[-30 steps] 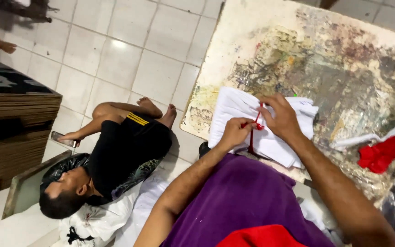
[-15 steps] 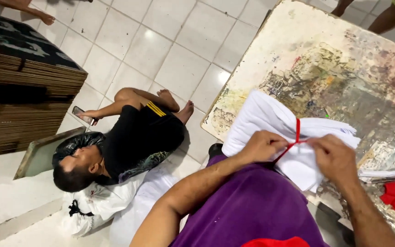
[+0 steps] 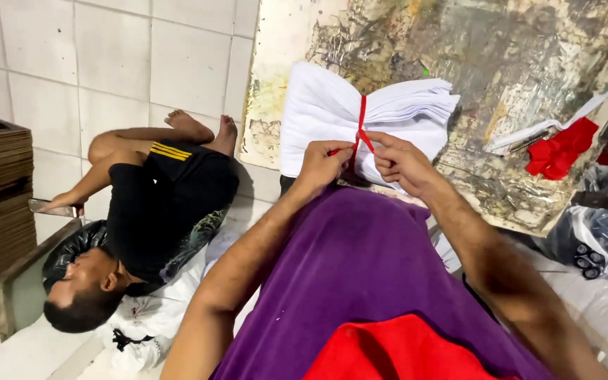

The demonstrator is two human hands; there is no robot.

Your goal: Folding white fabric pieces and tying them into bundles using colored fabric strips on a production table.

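My left hand (image 3: 321, 163) and right hand (image 3: 399, 160), close together, each pinch the red string (image 3: 362, 121) binding the soft, squashy white cloth stack (image 3: 332, 112) lying just beyond them on the bench (image 3: 501, 42).

A single head-worn camera looked steeply down, close over the wearer's arms, onto a stained table (image 3: 529, 63) and tiled floor (image 3: 114, 63).

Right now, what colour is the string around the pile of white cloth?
Red. The string wraps the white cloth pile; the head view shows it.
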